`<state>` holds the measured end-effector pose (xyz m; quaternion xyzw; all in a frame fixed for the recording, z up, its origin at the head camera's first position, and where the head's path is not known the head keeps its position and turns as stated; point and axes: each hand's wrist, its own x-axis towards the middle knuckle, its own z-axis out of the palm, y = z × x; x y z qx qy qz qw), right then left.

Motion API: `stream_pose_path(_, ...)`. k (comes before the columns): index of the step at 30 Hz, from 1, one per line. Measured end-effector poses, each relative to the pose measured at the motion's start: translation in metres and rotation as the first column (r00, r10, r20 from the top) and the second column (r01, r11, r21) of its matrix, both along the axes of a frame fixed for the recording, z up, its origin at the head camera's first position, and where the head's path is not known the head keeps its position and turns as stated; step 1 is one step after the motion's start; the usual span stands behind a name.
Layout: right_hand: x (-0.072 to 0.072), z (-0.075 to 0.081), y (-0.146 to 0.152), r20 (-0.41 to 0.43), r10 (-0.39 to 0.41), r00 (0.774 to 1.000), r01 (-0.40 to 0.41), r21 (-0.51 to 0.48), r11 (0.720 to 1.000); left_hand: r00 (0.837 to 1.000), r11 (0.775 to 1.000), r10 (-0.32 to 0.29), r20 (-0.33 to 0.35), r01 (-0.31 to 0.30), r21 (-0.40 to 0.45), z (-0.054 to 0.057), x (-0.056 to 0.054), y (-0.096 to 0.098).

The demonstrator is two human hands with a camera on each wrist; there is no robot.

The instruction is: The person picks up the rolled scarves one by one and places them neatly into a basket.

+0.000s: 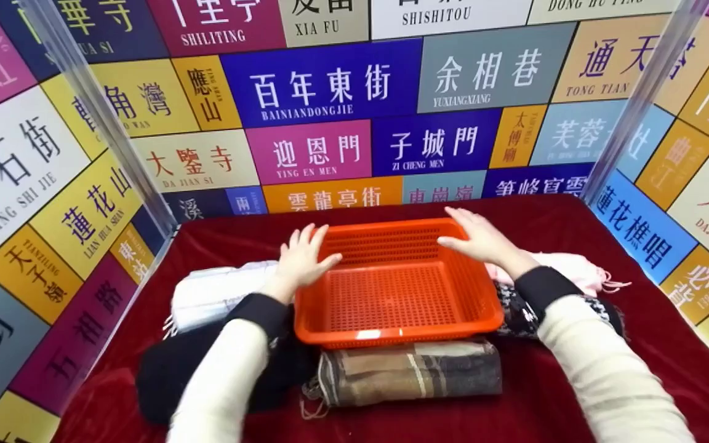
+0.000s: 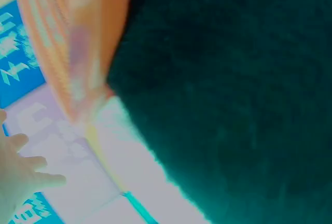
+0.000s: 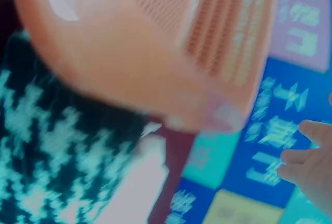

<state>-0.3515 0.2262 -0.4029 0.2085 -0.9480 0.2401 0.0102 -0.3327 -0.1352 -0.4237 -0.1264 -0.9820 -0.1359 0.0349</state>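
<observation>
An orange plastic basket [image 1: 428, 332] with perforated walls stands at the centre of the dark red cloth. My left hand [image 1: 302, 261], fingers spread, is at its left rim; in the left wrist view this hand [image 2: 21, 180] appears apart from the basket [image 2: 111, 22]. At the right rim is my right hand [image 1: 484, 243], fingers extended and thumb apart. The right wrist view has that hand [image 3: 311, 164] beside the blurred basket [image 3: 114, 63]. Whether either hand touches the rim is unclear. A rolled brown-grey plaid scarf [image 1: 410, 372] with fringe lies in front of the basket.
Left of the basket lie a whitish fringed roll [image 1: 222, 292] and a black fabric roll [image 1: 188, 369]. On the right are a pale pink fringed roll [image 1: 576, 271] and a black-and-white patterned one [image 1: 517, 311]. Sign-covered panels [image 1: 324, 80] enclose the red cloth [image 1: 545, 400] on three sides.
</observation>
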Motion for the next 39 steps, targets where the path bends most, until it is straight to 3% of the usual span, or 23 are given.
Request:
stream_pose_path(4,0.025,0.007,-0.013,-0.021,0.120,0.993,-0.121,-0.088,0.989,0.989,0.989,-0.146,-0.003,0.146,0.005,0.013,0.025,0.000)
stream_pose_path(7,0.048,0.014,-0.021,-0.058,0.234,0.970,-0.240,-0.152,0.959,0.964,0.964,-0.265,-0.035,0.265,0.001,0.022,0.048,0.005)
stream_pose_path(9,0.064,0.016,-0.024,-0.092,0.329,0.940,-0.341,-0.182,0.922,0.939,0.942,-0.335,-0.078,0.336,-0.006,0.027,0.064,0.010)
stream_pose_path(11,0.080,0.016,-0.027,-0.154,0.427,0.891,-0.450,-0.180,0.875,0.909,0.917,-0.397,-0.132,0.398,-0.013,0.027,0.079,0.015)
stream_pose_path(15,0.109,0.007,-0.027,-0.286,0.577,0.765,-0.627,-0.128,0.768,0.837,0.856,-0.502,-0.218,0.516,0.010,0.020,0.105,0.020)
stream_pose_path(18,0.125,-0.003,-0.024,-0.292,0.675,0.677,-0.729,-0.140,0.670,0.791,0.794,-0.574,-0.210,0.601,0.096,0.012,0.120,0.022)
stream_pose_path(20,0.132,-0.009,-0.020,-0.246,0.745,0.620,-0.784,-0.157,0.601,0.751,0.731,-0.643,-0.152,0.661,0.171,0.008,0.128,0.022)
stream_pose_path(22,0.136,-0.015,-0.015,-0.154,0.797,0.584,-0.811,-0.163,0.562,0.693,0.670,-0.717,-0.074,0.715,0.201,0.004,0.132,0.022)
stream_pose_path(23,0.137,-0.018,-0.012,-0.103,0.810,0.577,-0.814,-0.155,0.560,0.666,0.649,-0.746,-0.029,0.735,0.195,0.001,0.133,0.022)
stream_pose_path(25,0.140,-0.022,-0.005,-0.011,0.797,0.604,-0.795,-0.082,0.602,0.639,0.642,-0.766,0.076,0.751,0.154,-0.006,0.135,0.020)
stream_pose_path(26,0.141,-0.025,-0.003,0.043,0.774,0.632,-0.773,-0.042,0.633,0.641,0.653,-0.757,0.128,0.747,0.125,-0.010,0.136,0.019)
stream_pose_path(27,0.142,-0.028,-0.001,0.086,0.747,0.659,-0.750,0.002,0.662,0.656,0.675,-0.735,0.172,0.733,0.086,-0.016,0.136,0.017)
stream_pose_path(30,0.145,-0.034,0.002,0.188,0.646,0.740,-0.670,0.124,0.732,0.731,0.760,-0.622,0.280,0.650,-0.005,-0.032,0.137,0.013)
stream_pose_path(33,0.147,-0.040,0.002,0.247,0.564,0.788,-0.609,0.179,0.773,0.783,0.807,-0.544,0.303,0.587,-0.066,-0.046,0.136,0.012)
stream_pose_path(36,0.147,-0.046,0.002,0.258,0.506,0.823,-0.562,0.239,0.792,0.805,0.825,-0.510,0.302,0.558,-0.092,-0.054,0.133,0.014)
stream_pose_path(39,0.144,-0.054,0.000,0.241,0.477,0.845,-0.530,0.273,0.803,0.815,0.845,-0.482,0.322,0.530,-0.076,-0.058,0.129,0.017)
